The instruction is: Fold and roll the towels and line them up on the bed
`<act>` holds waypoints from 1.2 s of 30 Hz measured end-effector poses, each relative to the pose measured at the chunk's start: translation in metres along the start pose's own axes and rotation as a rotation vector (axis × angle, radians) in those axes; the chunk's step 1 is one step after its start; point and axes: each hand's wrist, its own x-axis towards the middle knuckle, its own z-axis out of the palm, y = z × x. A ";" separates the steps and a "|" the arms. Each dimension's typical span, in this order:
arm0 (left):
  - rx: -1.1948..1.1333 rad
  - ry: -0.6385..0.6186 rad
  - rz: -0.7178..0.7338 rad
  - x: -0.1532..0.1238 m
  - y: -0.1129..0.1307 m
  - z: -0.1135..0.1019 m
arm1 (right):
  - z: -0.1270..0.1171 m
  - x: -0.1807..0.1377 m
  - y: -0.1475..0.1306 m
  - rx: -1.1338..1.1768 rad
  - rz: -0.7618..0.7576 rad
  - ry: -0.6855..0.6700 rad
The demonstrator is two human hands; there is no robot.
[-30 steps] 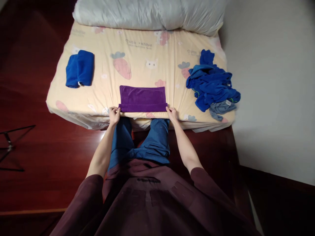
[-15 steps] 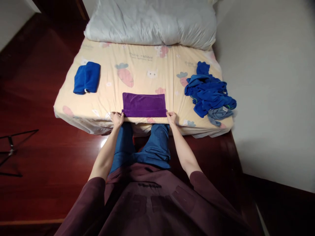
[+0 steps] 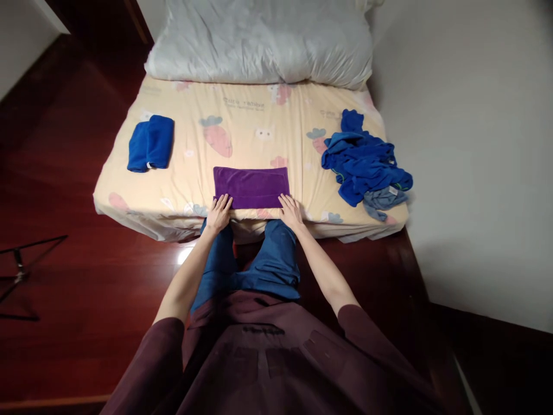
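A purple towel (image 3: 251, 185) lies flat near the front edge of the bed, with a narrow strip folded over along its near side. My left hand (image 3: 219, 213) rests on the near left corner of the towel, fingers outstretched and pointing away from me. On the near right corner lies my right hand (image 3: 291, 211), also flat with its fingers spread. Neither hand grips the cloth.
To the left on the bed (image 3: 254, 135) sit folded blue cloths (image 3: 151, 144). A crumpled heap of blue cloths (image 3: 363, 158) lies at the right, with a grey-blue cloth (image 3: 384, 202) at its near end. A pale quilt (image 3: 259, 43) fills the back. A black metal stand (image 3: 19, 274) is on the floor.
Both hands have let go of the towel's near corners and moved inward, now lying flat on the folded strip. The view has shifted slightly.
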 end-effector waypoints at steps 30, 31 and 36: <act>0.070 -0.111 0.056 -0.021 -0.021 -0.018 | -0.011 -0.016 0.038 0.070 -0.029 -0.029; 0.032 -0.098 0.037 -0.019 -0.024 -0.018 | -0.009 -0.015 0.042 0.122 -0.003 -0.004; -0.231 0.002 -0.066 -0.009 -0.046 -0.017 | 0.001 -0.006 0.057 0.356 0.117 0.085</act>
